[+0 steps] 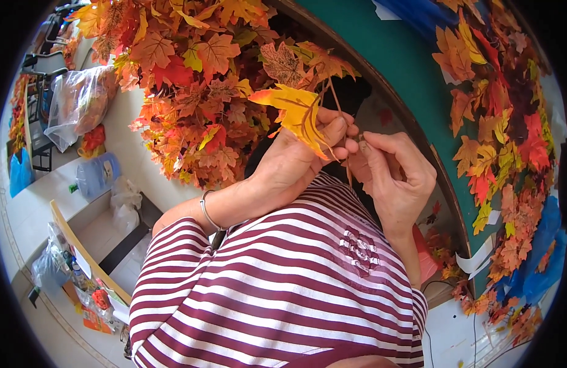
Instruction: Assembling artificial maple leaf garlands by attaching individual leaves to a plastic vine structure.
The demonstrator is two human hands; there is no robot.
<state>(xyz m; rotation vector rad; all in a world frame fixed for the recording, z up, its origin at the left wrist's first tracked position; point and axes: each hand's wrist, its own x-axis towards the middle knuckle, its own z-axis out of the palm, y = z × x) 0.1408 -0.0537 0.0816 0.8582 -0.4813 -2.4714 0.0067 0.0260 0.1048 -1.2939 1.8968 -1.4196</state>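
A yellow artificial maple leaf (299, 113) with reddish-brown veins stands out from my left hand (289, 150). That hand is closed in a pinch around a thin brown stem (336, 98), which runs up toward other orange leaves and shows again below the fingers. My right hand (399, 168) is close beside it, thumb and forefinger pressed together next to the stem. Whatever lies between those right fingertips is too small to make out. Left of and beyond my hands, a thick heap of artificial maple leaves (194, 104) in orange, red and yellow hangs down.
A green tabletop (397, 67) with a brown edge curves past on the right, bearing more leaf garlands (480, 147) and blue plastic (538, 270). On the left are a clear bag of leaves (81, 104), a large water bottle (98, 175) and an open drawer-like box (105, 227).
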